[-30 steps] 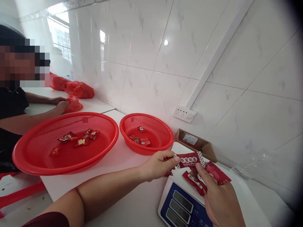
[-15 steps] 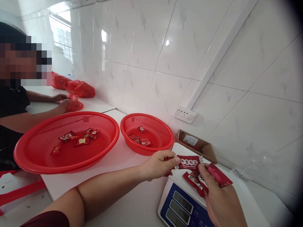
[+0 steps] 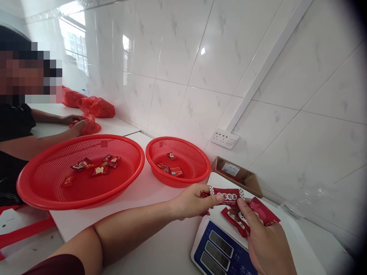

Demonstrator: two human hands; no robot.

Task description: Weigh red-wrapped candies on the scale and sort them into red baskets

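Over a white electronic scale (image 3: 210, 240), my left hand (image 3: 196, 200) is closed on a red wrapped candy packet (image 3: 228, 196) with white lettering and dotted ends. Its thumb lies across the packet's face. More red wrapping shows under that hand's fingers, partly hidden. My right hand (image 3: 266, 236), also closed, pinches the packet's other end with its thumb. The same hand holds several more red packets: a wide one (image 3: 266, 210) sticks out to the right and a narrow one (image 3: 233, 219) points left, above the scale.
A large red perforated basket (image 3: 126, 187) and a smaller red basket (image 3: 179, 183) hold several wrapped candies. Behind the scale stands a cardboard box (image 3: 254, 181) against the tiled wall. At left, a co-worker's hands (image 3: 76, 124) handle a red plastic bag (image 3: 91, 126).
My left thumb has slid right across the packet, covering more lettering. Both hands have shifted very slightly, the right one leftward. The co-worker's fingers have moved a little on the red bag.
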